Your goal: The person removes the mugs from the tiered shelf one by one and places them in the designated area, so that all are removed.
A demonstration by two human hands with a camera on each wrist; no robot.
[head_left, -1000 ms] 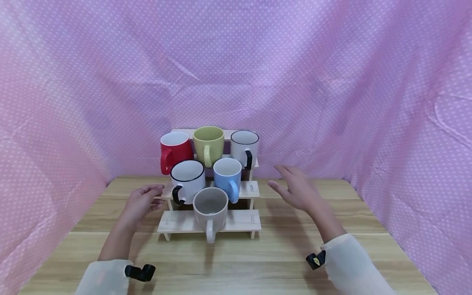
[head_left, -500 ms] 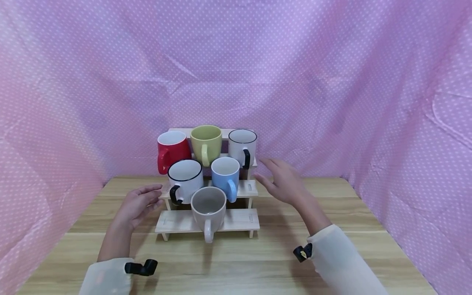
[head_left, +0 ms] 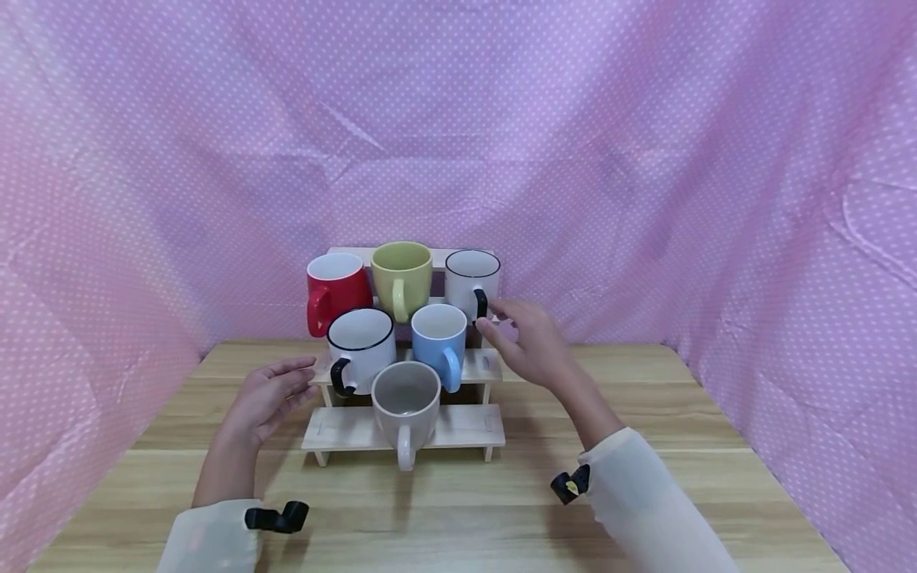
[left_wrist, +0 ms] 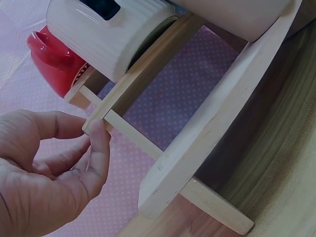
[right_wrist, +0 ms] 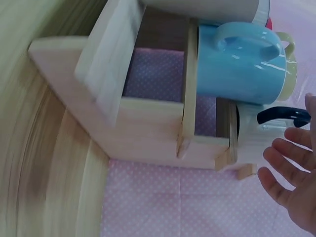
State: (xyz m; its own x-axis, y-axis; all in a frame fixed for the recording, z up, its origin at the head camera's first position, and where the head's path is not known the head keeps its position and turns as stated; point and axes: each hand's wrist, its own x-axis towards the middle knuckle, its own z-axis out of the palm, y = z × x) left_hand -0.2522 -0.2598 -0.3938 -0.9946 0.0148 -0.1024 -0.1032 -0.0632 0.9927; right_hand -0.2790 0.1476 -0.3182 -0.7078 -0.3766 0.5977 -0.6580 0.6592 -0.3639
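Wooden shelving [head_left: 469, 424] is pinched by the left hand [head_left: 267, 398], the right hand [head_left: 528, 342] loosely spread beside a top-tier black-handled mug [head_left: 463, 291].

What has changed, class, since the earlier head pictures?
The right hand has moved leftward to the black handle of the back-row white mug; no firm grip shows. The left hand stays at the left side of the wooden rack, and all six mugs keep their places.
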